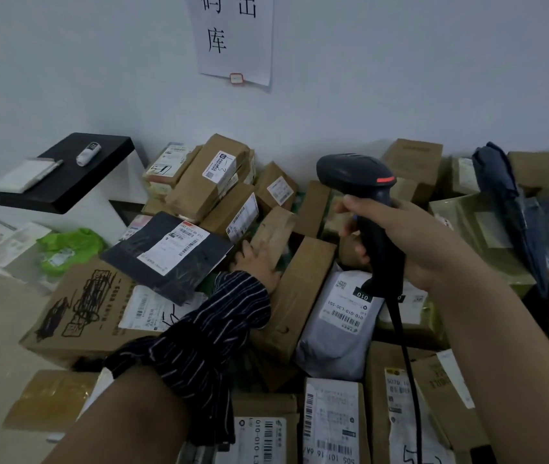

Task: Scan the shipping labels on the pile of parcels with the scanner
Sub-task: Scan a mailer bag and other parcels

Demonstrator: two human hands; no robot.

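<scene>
Your bare forearms fill the near view, with a dark pinstriped sleeve point(206, 333) bunched at the left wrist. Your right hand point(413, 242) wraps tightly round the smooth black handle of the scanner point(360, 177), held upright over the middle of the pile of parcels point(299, 296). Your left hand point(259, 259) lies on a small kraft-paper box point(274, 229); you cannot tell whether its fingers curl round it. White barcoded labels point(346, 306) sit on taped cardboard and a soft grey mailer point(326, 349).

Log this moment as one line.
left hand: touches brown parcel | right hand: grips scanner | scanner: held above pile
</scene>
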